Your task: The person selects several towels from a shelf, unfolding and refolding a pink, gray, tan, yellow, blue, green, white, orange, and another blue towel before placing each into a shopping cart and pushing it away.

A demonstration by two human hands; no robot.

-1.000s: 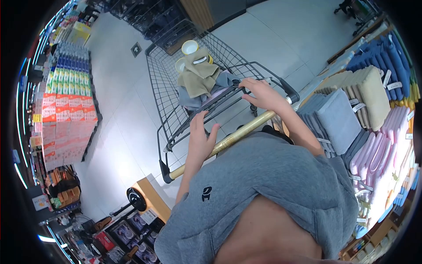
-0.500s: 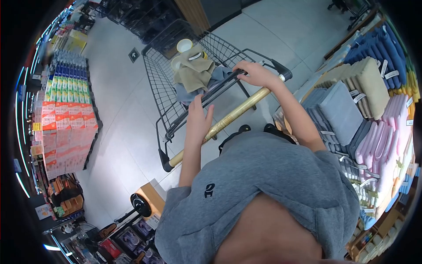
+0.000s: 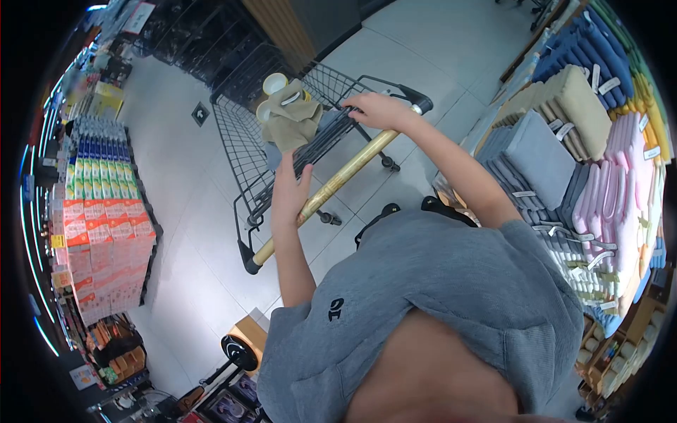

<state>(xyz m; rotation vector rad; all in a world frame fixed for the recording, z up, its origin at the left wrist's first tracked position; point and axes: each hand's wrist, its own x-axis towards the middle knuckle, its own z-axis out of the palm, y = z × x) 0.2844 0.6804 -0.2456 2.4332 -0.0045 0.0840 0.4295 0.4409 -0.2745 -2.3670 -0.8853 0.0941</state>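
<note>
A black wire shopping cart [image 3: 229, 141] stands in front of me, with a gold-coloured handle bar [image 3: 342, 175]. My left hand [image 3: 288, 194] lies with its wrist against the bar, fingers stretched forward and thumb apart. Across the right end of the bar rests my right wrist. My right hand [image 3: 381, 111] reaches over the cart's black folded flap [image 3: 331, 137], its fingers loosely bent and apart from the thumb. Inside the basket are an olive-beige cloth [image 3: 293, 123] with a white label, a greyish cloth partly hidden under it, and round white containers, one [image 3: 275, 84] with a yellow edge.
Stacked pink-red and green-white packages [image 3: 109, 225] form a display at left. Folded towels [image 3: 539, 158] in grey, beige, pink and blue fill the shelf at right. A wooden box with a black round part [image 3: 240, 351] stands lower left. Pale floor tiles [image 3: 187, 261] run between.
The cart and both hands sit farther left in view, and more of the cart's wheels shows. The towel shelf and package display have shifted slightly. The hands keep nearly the same pose.
</note>
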